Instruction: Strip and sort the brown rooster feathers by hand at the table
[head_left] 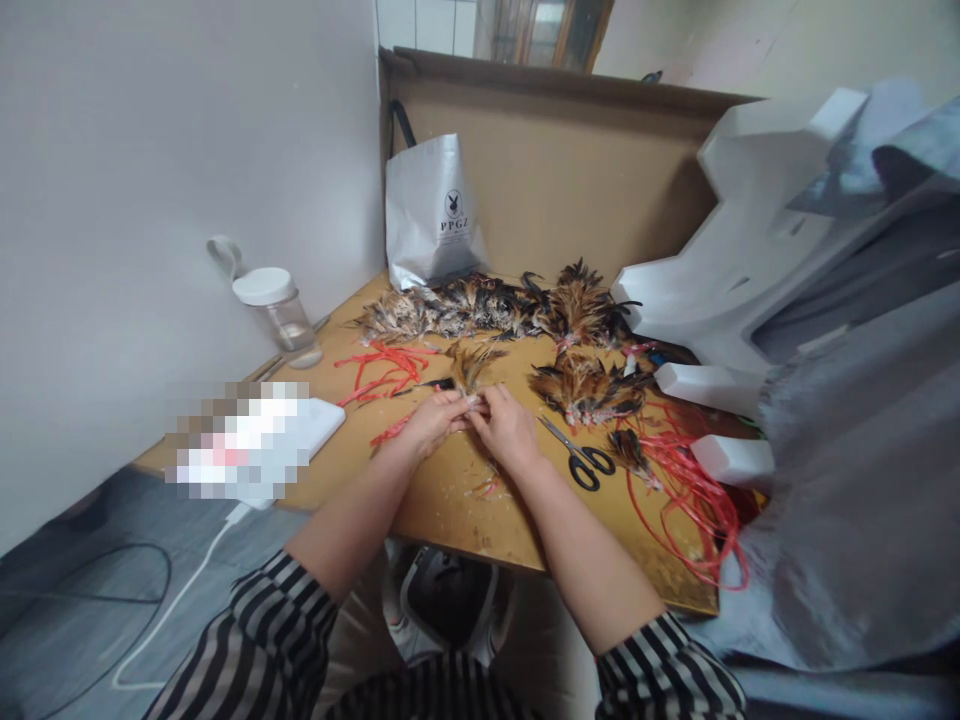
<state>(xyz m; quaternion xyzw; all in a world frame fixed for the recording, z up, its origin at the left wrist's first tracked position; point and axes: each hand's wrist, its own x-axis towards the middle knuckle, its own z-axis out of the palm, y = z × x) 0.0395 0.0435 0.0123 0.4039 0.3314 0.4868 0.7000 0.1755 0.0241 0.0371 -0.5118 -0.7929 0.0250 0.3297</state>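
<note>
Both my hands meet over the middle of the table and pinch a small bunch of brown feathers (469,368) by its pale quill ends. My left hand (435,420) has thumb and fingers closed on the base from the left. From the right, my right hand (510,425) closes on the same base; its fingertips partly hide the quills. Just right of my right hand lie black-handled scissors (581,455), blades toward the back left. Red plastic strips (390,372) lie left of the bunch. Beyond it stretches a row of brown and black feather bundles (465,305).
More feather bundles (589,390) and a tangle of red strips (697,500) lie at right, beside white foam pieces (727,460). A lidded clear jar (281,315) and a white device with a cable (322,425) are at left. A silver bag (431,215) stands behind.
</note>
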